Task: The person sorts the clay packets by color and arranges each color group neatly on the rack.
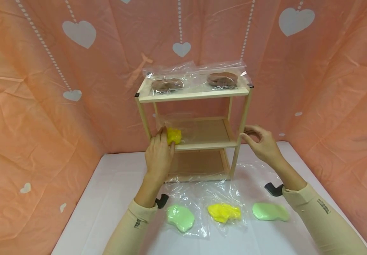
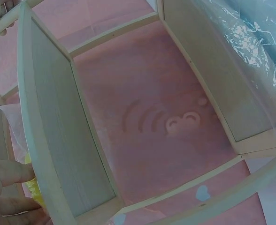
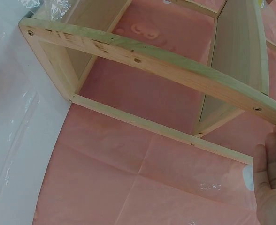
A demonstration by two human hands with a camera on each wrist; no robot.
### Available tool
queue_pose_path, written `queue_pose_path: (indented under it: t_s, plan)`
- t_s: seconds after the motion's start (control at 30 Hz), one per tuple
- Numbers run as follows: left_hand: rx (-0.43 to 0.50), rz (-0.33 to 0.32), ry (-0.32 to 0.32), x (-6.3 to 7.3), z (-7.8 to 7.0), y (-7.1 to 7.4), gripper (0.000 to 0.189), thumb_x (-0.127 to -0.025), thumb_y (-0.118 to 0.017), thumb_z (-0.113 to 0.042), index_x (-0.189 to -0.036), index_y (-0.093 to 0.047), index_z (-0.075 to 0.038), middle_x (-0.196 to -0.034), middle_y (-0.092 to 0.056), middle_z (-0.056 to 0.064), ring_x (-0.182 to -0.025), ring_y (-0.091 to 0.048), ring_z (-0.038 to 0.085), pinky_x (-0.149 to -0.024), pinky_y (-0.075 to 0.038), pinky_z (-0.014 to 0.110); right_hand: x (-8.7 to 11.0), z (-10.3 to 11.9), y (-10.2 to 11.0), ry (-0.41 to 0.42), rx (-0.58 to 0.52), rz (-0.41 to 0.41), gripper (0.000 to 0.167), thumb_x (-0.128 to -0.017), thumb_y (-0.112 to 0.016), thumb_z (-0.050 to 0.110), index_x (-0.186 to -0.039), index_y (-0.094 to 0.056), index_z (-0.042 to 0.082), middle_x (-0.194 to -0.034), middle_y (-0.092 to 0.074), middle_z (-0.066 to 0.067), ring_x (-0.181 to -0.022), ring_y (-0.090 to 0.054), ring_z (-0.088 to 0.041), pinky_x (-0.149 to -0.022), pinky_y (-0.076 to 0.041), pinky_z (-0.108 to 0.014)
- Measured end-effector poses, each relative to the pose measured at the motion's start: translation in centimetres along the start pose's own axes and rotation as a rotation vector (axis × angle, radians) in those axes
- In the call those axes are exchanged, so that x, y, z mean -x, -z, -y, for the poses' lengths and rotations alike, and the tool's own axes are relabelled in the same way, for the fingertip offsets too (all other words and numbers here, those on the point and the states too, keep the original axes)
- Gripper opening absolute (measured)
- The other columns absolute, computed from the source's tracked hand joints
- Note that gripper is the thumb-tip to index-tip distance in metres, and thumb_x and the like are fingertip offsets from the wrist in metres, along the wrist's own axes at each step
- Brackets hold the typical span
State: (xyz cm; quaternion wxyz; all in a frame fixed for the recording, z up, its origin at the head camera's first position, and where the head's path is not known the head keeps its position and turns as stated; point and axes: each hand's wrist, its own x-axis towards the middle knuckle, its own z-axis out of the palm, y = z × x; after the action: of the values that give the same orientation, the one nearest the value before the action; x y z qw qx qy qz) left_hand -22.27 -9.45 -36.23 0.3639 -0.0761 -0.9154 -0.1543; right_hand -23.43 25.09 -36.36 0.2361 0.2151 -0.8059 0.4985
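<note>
A small wooden three-tier shelf (image 1: 193,145) stands at the back of the table. At the left of its middle tier my left hand (image 1: 158,154) pinches a bagged yellow clay-like lump (image 1: 174,136) between thumb and fingers. In the left wrist view the left fingers (image 2: 11,173) lie against the yellow lump (image 2: 34,190), partly hidden behind the tier's edge. Beside the right post my right hand (image 1: 264,144) rests with its thumb at the wood. Its fingers look fairly straight and hold nothing in the right wrist view, close to the post (image 3: 138,60).
On the top tier lie two bagged brown lumps (image 1: 167,85) (image 1: 222,79). In front of the shelf, on the white table (image 1: 107,198), are bagged green lumps (image 1: 181,217) (image 1: 270,211) and a yellow one (image 1: 224,212). Pink heart-patterned cloth (image 1: 113,117) hangs around.
</note>
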Motion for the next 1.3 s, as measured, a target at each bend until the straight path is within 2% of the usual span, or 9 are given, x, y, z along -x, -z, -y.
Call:
queue_pose_path:
  t_s: [0.27, 0.43, 0.53, 0.67, 0.93, 1.13, 1.23, 1.3]
  plan:
    - [0.058, 0.013, 0.000, 0.4, 0.5, 0.0, 0.059, -0.097, -0.083, -0.018, -0.148, -0.059, 0.002, -0.148, -0.065, 0.017, -0.127, -0.066, 0.037, -0.094, -0.063, 0.054, -0.1, 0.1, -0.1, 0.000, -0.005, -0.004, 0.026, -0.099, -0.073, -0.006, -0.124, -0.070, -0.013, -0.112, -0.072, -0.027, -0.100, -0.062, 0.009, -0.096, -0.049, -0.007]
    - [0.121, 0.058, 0.017, 1.1, 0.8, 0.7, 0.058, -0.101, -0.078, -0.019, -0.152, -0.056, -0.002, -0.156, -0.058, 0.013, -0.137, -0.060, 0.033, -0.098, -0.061, 0.056, 0.0, 0.1, -0.1, -0.007, 0.001, -0.005, 0.027, -0.099, -0.074, -0.005, -0.125, -0.070, -0.013, -0.112, -0.073, -0.027, -0.100, -0.062, 0.010, -0.096, -0.049, -0.008]
    - [0.157, 0.062, 0.011, 1.5, 1.0, 1.1, 0.057, -0.103, -0.076, -0.019, -0.154, -0.055, -0.003, -0.156, -0.058, 0.012, -0.139, -0.058, 0.032, -0.100, -0.060, 0.057, 0.0, 0.1, 0.0, -0.007, 0.008, -0.007, 0.028, -0.099, -0.074, -0.005, -0.125, -0.070, -0.012, -0.113, -0.072, -0.027, -0.100, -0.062, 0.011, -0.096, -0.049, -0.008]
    - [0.211, 0.024, -0.012, 1.9, 1.5, 1.6, 0.053, -0.103, -0.075, -0.013, -0.151, -0.058, -0.004, -0.149, -0.062, 0.013, -0.135, -0.061, 0.033, -0.098, -0.061, 0.056, 0.0, 0.2, 0.0, -0.011, 0.007, -0.007, 0.027, -0.099, -0.074, -0.005, -0.125, -0.071, -0.012, -0.112, -0.073, -0.026, -0.100, -0.062, 0.010, -0.096, -0.048, -0.007]
    - [0.327, -0.091, -0.029, 2.4, 2.8, 2.8, 0.039, -0.098, -0.078, -0.004, -0.136, -0.068, -0.002, -0.132, -0.066, 0.017, -0.111, -0.071, 0.037, -0.084, -0.066, 0.051, 0.0, 0.2, 0.1, -0.028, 0.014, 0.000, 0.029, -0.100, -0.074, -0.003, -0.127, -0.070, -0.011, -0.114, -0.073, -0.026, -0.101, -0.061, 0.009, -0.096, -0.046, -0.005]
    - [0.444, -0.151, -0.009, 2.2, 4.0, 3.4, 0.032, -0.099, -0.075, -0.002, -0.131, -0.067, 0.000, -0.127, -0.063, 0.020, -0.109, -0.068, 0.036, -0.089, -0.063, 0.050, 0.1, 0.2, 0.1, -0.030, 0.018, 0.003, 0.028, -0.100, -0.074, -0.002, -0.127, -0.071, -0.010, -0.114, -0.073, -0.025, -0.101, -0.061, 0.010, -0.095, -0.045, -0.003]
    - [0.453, -0.162, 0.005, 2.0, 4.7, 3.7, 0.034, -0.100, -0.076, -0.006, -0.132, -0.064, 0.002, -0.127, -0.061, 0.022, -0.109, -0.066, 0.038, -0.089, -0.062, 0.052, 0.0, 0.2, 0.1, -0.032, 0.023, 0.004, 0.028, -0.100, -0.074, -0.002, -0.127, -0.071, -0.010, -0.114, -0.073, -0.024, -0.102, -0.061, 0.010, -0.096, -0.045, -0.003]
    - [0.457, -0.149, 0.016, 1.8, 5.0, 3.9, 0.037, -0.101, -0.076, -0.008, -0.133, -0.061, 0.002, -0.128, -0.059, 0.022, -0.110, -0.065, 0.039, -0.090, -0.062, 0.052, 0.0, 0.1, 0.0, -0.030, 0.031, 0.005, 0.029, -0.100, -0.074, -0.002, -0.128, -0.070, -0.010, -0.114, -0.073, -0.025, -0.102, -0.061, 0.011, -0.096, -0.046, -0.005]
